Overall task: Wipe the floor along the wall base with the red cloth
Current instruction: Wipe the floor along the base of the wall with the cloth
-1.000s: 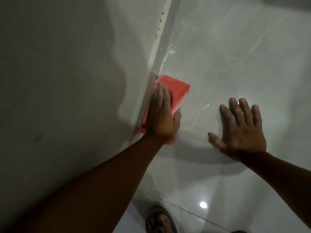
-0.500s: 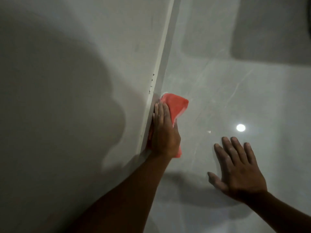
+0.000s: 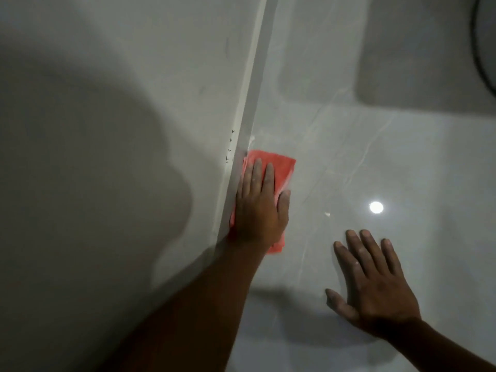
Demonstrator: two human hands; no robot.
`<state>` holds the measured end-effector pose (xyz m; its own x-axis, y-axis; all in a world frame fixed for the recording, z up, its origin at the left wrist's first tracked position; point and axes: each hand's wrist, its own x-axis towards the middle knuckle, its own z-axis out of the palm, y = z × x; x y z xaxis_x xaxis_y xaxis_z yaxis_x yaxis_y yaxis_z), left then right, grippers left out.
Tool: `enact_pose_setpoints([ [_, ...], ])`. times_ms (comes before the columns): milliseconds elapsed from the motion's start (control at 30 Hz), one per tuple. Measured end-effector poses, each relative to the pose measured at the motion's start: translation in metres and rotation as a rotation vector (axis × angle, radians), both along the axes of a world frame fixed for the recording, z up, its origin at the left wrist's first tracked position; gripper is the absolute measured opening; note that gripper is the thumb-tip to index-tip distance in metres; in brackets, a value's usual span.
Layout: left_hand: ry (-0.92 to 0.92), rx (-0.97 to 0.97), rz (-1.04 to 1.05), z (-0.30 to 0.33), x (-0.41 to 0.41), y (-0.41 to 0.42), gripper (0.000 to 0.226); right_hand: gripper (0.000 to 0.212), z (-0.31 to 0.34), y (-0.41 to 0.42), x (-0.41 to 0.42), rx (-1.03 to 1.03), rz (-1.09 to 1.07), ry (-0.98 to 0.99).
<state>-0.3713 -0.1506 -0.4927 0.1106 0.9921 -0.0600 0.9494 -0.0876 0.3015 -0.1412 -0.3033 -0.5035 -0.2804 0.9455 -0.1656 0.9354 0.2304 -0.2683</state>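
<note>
Since half a second ago, your cloth has spread out flat again under your left hand [image 3: 259, 210]. That hand lies open on the red cloth [image 3: 279, 167], pressing it to the floor [image 3: 402, 157] right against the wall base [image 3: 248, 124]. Your right hand [image 3: 375, 285] rests flat and empty on the floor. Press down and keep the cloth's edge touching the wall base as you slide.

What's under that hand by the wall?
A red cloth lies flat under the left hand, pressed on the shiny floor against the wall base. The cloth's middle and the floor beneath are covered, so any dirt there is hidden.
</note>
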Motion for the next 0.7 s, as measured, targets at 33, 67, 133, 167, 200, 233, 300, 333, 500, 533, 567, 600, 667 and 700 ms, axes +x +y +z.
enact_pose_setpoints([
  [33, 0.002, -0.004, 0.017, 0.001, -0.004, -0.022, 0.067, 0.095, 0.0, 0.001, 0.0, -0.003, -0.005, 0.006],
  [67, 0.026, -0.008, 0.022, 0.003, -0.009, -0.043, 0.068, 0.095, 0.0, 0.001, 0.001, -0.005, -0.005, 0.01],
  [133, 0.115, -0.044, -0.006, 0.005, -0.019, -0.076, 0.072, 0.094, 0.002, 0.001, 0.001, -0.005, -0.006, 0.026],
  [167, 0.162, -0.057, -0.028, 0.007, -0.022, -0.084, 0.074, 0.093, 0.002, 0.001, 0.001, 0.003, -0.012, 0.04],
  [200, 0.197, -0.055, -0.048, 0.007, -0.023, -0.085, 0.076, 0.093, 0.002, 0.001, 0.001, 0.014, -0.017, 0.045],
  [233, 0.215, -0.047, -0.064, 0.007, -0.022, -0.079, 0.077, 0.093, 0.003, 0.001, 0.0, 0.023, -0.019, 0.045],
  [300, 0.228, -0.025, -0.072, 0.006, -0.015, -0.055, 0.078, 0.092, 0.003, 0.003, -0.002, 0.038, -0.018, 0.054],
  [333, 0.219, -0.007, -0.068, 0.004, -0.009, -0.037, 0.077, 0.093, 0.003, 0.004, -0.001, 0.048, -0.022, 0.059],
  [500, 0.054, 0.017, 0.048, -0.002, 0.023, 0.053, 0.069, 0.096, 0.001, 0.002, -0.001, 0.047, -0.022, 0.06],
  [533, 0.035, 0.016, 0.066, -0.002, 0.026, 0.058, 0.069, 0.097, 0.0, 0.002, -0.001, 0.046, -0.02, 0.059],
  [567, 0.016, 0.021, 0.051, -0.003, 0.026, 0.056, 0.068, 0.097, 0.0, 0.001, -0.001, 0.043, -0.02, 0.059],
  [600, -0.003, 0.035, -0.017, -0.002, 0.024, 0.047, 0.065, 0.097, 0.0, 0.001, 0.0, 0.038, -0.019, 0.058],
  [667, -0.008, 0.044, -0.236, -0.001, 0.014, 0.022, 0.061, 0.096, 0.0, 0.001, -0.001, 0.028, -0.018, 0.056],
  [700, 0.01, 0.039, -0.293, -0.002, 0.009, 0.012, 0.06, 0.096, 0.0, 0.001, 0.0, 0.029, -0.02, 0.057],
])
